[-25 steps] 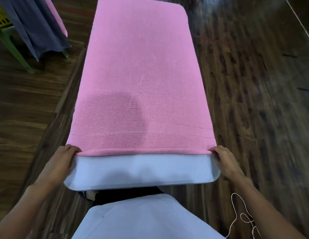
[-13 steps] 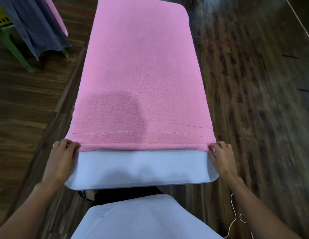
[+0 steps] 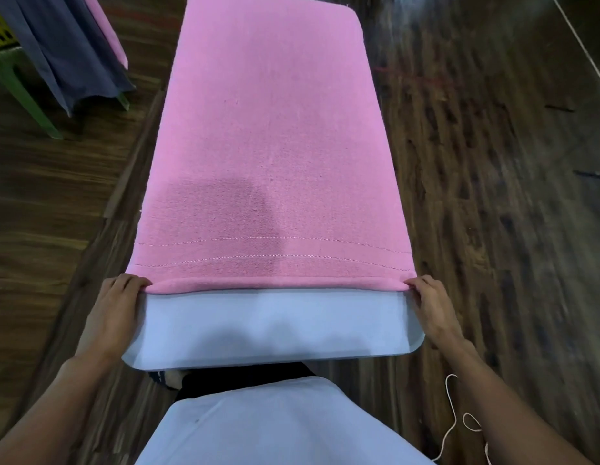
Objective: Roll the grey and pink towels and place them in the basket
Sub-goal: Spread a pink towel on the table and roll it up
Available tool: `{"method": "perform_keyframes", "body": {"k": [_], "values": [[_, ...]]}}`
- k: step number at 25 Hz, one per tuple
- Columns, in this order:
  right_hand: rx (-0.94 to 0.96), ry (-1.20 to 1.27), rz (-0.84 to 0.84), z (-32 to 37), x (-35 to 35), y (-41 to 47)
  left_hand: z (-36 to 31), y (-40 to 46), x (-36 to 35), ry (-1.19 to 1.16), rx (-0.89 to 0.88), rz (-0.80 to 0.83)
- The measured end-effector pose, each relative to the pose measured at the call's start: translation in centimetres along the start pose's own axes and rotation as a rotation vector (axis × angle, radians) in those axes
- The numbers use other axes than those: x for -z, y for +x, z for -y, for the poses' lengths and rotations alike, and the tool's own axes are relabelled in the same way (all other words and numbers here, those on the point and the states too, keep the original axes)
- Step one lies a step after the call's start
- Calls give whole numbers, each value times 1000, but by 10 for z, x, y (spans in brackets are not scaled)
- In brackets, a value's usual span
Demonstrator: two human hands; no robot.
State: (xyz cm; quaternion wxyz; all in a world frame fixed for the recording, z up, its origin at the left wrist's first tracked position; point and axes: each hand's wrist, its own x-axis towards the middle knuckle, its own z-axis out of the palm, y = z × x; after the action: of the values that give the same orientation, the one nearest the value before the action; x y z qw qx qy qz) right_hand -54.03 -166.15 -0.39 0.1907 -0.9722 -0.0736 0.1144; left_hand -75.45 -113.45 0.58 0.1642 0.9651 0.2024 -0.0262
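The left hand (image 3: 115, 307) pinches the near left corner of the pink towel (image 3: 271, 146), its fingers curled over a narrow fold of cloth at the table's edge. That towel lies flat along the length of the white table (image 3: 275, 327), covering nearly all of it and leaving only a bare strip of tabletop nearest the person. Its near hem is turned over into a thin first lip running straight across from one hand to the other, just below two lines of stitching. At the other end of that lip, the right hand (image 3: 429, 307) grasps the near right corner in the same way, fingers curled over the fold. This looks like the very start of rolling the pink towel: one slight turn is made and almost the whole length is still flat. The next move, as I judge it, calls for both hands to turn the lip forward together and evenly, keeping the roll tight and square to the towel's sides so it does not cone. No basket can be made out with certainty here.
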Motion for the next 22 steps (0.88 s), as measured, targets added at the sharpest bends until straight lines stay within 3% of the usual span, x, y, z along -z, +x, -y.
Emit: {"method": "perform_keyframes", "body": {"k": [2,4,8,14,17,22], "values": [[86,-77,100,-4,11,10,7,9,7,-2,-80,63],[53,-56,144,-2,20,23,9,24,13,-24,-118,122],[-112,56,-4,16,18,40,4,47,15,-148,45,62],[-4,-302,-241,24,-9,11,-16,13,-7,57,-4,-165],[57,-215,-244,26,-16,4,-21,5,-16,29,14,-128],[1,-17,-187,20,-14,14,-25,20,-6,-27,43,-104]]}}
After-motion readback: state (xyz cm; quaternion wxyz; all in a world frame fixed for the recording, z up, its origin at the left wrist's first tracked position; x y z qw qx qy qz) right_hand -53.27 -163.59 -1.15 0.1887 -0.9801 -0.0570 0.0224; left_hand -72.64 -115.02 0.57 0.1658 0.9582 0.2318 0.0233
